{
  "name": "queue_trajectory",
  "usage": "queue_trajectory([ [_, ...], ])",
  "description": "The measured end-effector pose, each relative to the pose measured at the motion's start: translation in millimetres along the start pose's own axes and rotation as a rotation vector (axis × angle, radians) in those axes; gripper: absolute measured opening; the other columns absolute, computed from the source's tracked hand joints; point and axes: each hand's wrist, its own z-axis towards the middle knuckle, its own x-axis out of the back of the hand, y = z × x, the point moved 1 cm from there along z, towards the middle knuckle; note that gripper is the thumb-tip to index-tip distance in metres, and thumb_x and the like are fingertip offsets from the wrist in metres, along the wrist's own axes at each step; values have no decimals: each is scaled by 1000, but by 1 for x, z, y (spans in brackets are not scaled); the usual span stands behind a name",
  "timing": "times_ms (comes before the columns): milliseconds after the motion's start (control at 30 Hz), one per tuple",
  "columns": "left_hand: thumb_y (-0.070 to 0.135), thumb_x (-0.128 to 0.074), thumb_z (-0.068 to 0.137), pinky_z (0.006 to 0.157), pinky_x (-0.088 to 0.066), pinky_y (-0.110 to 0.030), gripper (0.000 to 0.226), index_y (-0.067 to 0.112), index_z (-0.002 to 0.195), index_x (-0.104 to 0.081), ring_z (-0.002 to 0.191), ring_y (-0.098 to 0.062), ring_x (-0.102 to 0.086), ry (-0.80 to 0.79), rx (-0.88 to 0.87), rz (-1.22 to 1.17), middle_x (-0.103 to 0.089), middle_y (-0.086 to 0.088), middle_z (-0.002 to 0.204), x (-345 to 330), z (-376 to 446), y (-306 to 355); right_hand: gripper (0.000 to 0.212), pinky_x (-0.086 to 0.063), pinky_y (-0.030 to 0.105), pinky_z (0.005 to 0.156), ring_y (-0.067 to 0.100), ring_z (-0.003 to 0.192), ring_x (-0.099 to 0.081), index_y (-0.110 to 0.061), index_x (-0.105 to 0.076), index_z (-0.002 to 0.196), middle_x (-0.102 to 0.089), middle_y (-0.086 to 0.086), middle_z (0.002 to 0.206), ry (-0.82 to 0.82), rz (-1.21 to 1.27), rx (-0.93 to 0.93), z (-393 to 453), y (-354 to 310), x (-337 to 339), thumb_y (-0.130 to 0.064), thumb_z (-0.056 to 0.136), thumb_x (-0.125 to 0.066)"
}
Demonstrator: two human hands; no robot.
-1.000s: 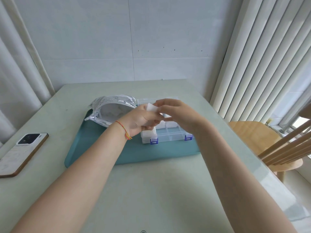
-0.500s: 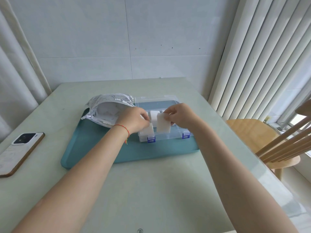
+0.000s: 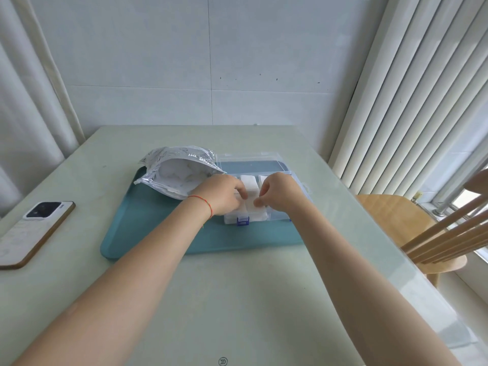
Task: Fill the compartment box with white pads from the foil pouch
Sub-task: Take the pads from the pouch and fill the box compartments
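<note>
A clear compartment box (image 3: 301,184) with blue latches lies open on a teal tray (image 3: 158,233), its lid tipped back. White pads (image 3: 249,182) fill some of its compartments. The silver foil pouch (image 3: 179,167) lies open at the tray's back left, with more white pads inside. My left hand (image 3: 221,192) and my right hand (image 3: 277,191) are both over the box, fingers curled down onto a white pad (image 3: 252,210) in a front compartment. The fingertips pinch the pad's top edge.
A phone (image 3: 34,228) lies face down near the table's left edge. A wooden chair (image 3: 396,220) stands at the right, beside vertical blinds. A tiled wall is behind the table.
The pad my hands held up above the box has come down into a front compartment. Both hands have sunk lower onto the box.
</note>
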Motion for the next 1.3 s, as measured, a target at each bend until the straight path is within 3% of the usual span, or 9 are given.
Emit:
queue_trajectory([
  [233, 47, -32, 99, 80, -40, -30, 39, 36, 116, -66, 106, -25, -52, -276, -34, 322, -58, -3, 123, 1, -1, 14, 17, -39, 26, 57, 19, 67, -49, -5, -75, 86, -60, 7, 74, -92, -2, 11, -3, -1, 3, -20, 81, -69],
  [467, 40, -34, 98, 77, -40, -29, 36, 32, 108, -67, 95, -23, -50, -274, -15, 339, -59, -3, 114, 0, 1, 16, 22, -43, 28, 65, 19, 73, -56, -10, -75, 89, -69, 6, 85, -68, -93, 39, -4, 2, 5, -28, 85, -64],
  [633, 36, -31, 99, 78, -40, -30, 37, 31, 112, -65, 94, -24, -50, -283, -9, 335, -56, -6, 111, 1, -2, 17, 45, -37, 28, 54, 19, 64, -52, -16, -71, 68, -53, -2, 63, -154, -156, 41, -9, -9, 7, -45, 96, -50],
  [733, 33, -32, 98, 75, -40, -28, 37, 29, 110, -67, 95, -24, -53, -248, 6, 256, -57, -4, 112, 3, -6, 16, 44, -40, 29, 62, 20, 71, -54, -12, -74, 87, -55, -3, 70, -116, -181, 33, -11, -16, 11, -40, 98, -42],
  [867, 30, -42, 94, 86, -49, -34, 32, 39, 110, -70, 102, -21, -57, 24, -48, 115, -62, 2, 107, 15, -17, -7, 38, -36, 28, 54, 27, 67, -52, -4, -69, 81, -56, 5, 67, 97, -73, 99, -9, -41, 14, -29, 92, -44],
  [1033, 20, -58, 86, 64, -47, -34, 15, 20, 80, -72, 84, -26, -56, 717, 113, -48, -58, -1, 91, 33, -46, -66, 35, -27, 30, 49, 26, 61, -36, -9, -41, 61, -41, 7, 61, 141, 5, 227, -8, -84, -5, -22, 93, -46],
  [1100, 12, -59, 82, 59, -47, -38, 16, 14, 70, -70, 86, -31, -51, 879, 214, 10, -55, -7, 93, 37, -58, -95, 31, -27, 30, 49, 25, 63, -35, -7, -44, 64, -42, 7, 63, 139, 15, 251, -7, -100, -18, -18, 92, -46],
  [1200, 10, -54, 86, 80, -49, -45, 25, 14, 79, -77, 105, -37, -48, 815, 292, -2, -56, -12, 118, 34, -66, -128, 24, -34, 31, 53, 28, 66, -43, -3, -57, 70, -53, 12, 69, 117, 21, 272, -3, -118, -34, -9, 88, -43],
  [1300, 12, -53, 90, 96, -41, -35, 28, 17, 107, -75, 120, -32, -47, 680, 305, -168, -49, -9, 136, 27, -66, -140, 30, -46, 31, 67, 30, 86, -60, -9, -72, 96, -68, 9, 92, 83, -6, 301, 4, -135, -47, -7, 90, -42],
])
